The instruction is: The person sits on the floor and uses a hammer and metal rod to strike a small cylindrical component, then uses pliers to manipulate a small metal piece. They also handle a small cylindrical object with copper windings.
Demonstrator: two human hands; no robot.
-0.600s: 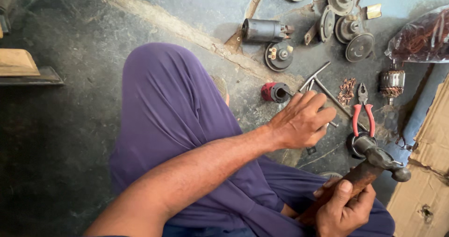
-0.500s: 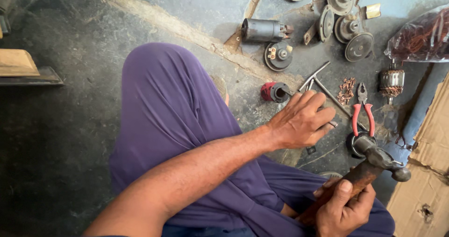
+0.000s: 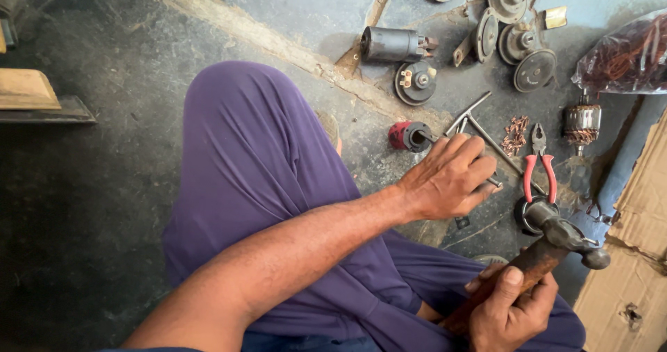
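Two bare hands are at work over a grimy concrete floor, seen from the head camera looking down past purple trousers. The right hand, near the bottom right, is clamped around the brown wooden handle of a hammer, whose dark steel head sits just beside a black ring-shaped part on the floor. The left hand reaches out to the middle of the scene, its fingers curled down on a thin steel T-shaped wrench; whether it is gripping the wrench or only pressing on it I cannot tell. Just left of that hand lies a small red-and-black cylindrical part. Right of it, red-handled pliers lie beside a little heap of copper scraps. Farther off sit a dark cylindrical motor housing, several round metal end covers and a copper-wound armature. Brown cardboard lies at the right edge.
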